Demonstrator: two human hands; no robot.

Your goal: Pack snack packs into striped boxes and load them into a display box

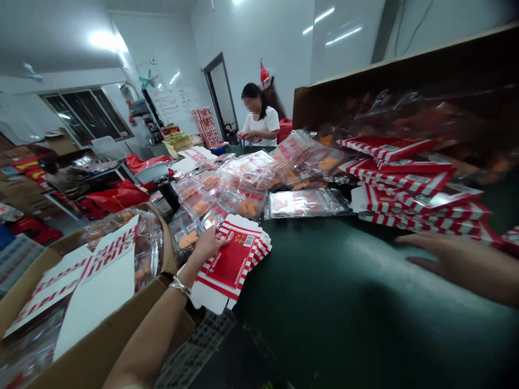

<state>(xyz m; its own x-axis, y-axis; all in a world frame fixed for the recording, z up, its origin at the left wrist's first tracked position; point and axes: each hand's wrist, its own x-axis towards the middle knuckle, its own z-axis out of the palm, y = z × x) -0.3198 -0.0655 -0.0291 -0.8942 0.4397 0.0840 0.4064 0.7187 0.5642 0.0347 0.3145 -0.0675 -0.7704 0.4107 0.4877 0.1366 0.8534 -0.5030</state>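
Red-and-white carton blanks (229,265), fanned at 7 o'clock under left-hand fingers (213,240), grip unclear; right-hand fingers (421,251) spread, empty, at 3 o'clock; a nudge could scatter the blanks.

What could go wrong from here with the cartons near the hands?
The flat red-and-white cartons under the left hand sit at the table edge and could slide into the open cardboard box. The loose carton pile beside the right hand might topple. The plastic bags of orange food could also slip off.
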